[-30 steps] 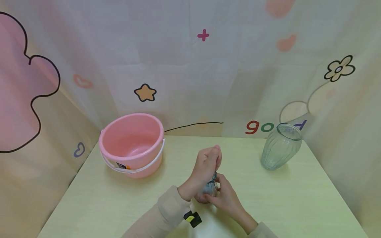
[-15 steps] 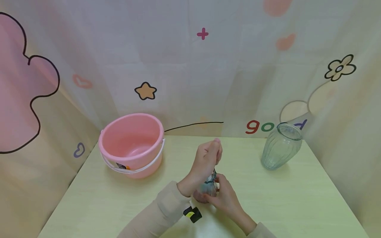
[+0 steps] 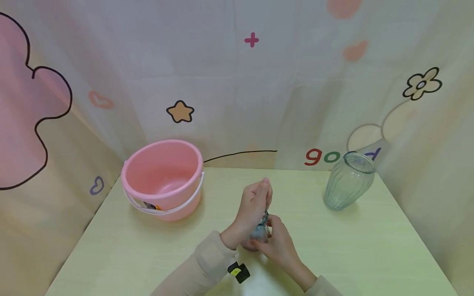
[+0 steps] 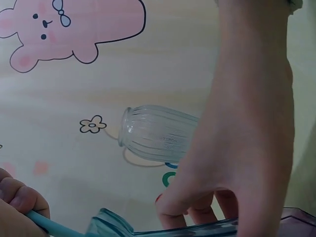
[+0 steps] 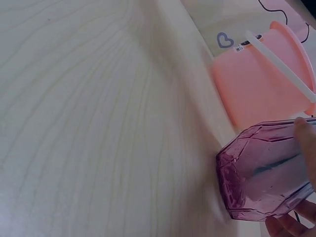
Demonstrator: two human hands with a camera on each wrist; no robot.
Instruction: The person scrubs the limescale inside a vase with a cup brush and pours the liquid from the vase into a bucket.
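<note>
- A pink bucket [image 3: 164, 176] stands on the bench [image 3: 352, 246].
- The left hand [image 3: 253, 207] grips a light blue rod [image 4: 55, 226] at the mouth of the vase [image 5: 259, 173].
- The pink-and-blue vase is between both hands.
- The right hand [image 3: 280, 243] grasps its body.
- A clear jar [image 3: 348, 184] stands rightmost.

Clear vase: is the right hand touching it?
No, the right hand grips the purple vase; the clear vase stands apart.

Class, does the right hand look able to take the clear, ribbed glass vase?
Probably not yet: the right hand grips the faceted purple-blue glass vessel, though pale, bare tabletop leaves the way to the ribbed vase free.
</note>
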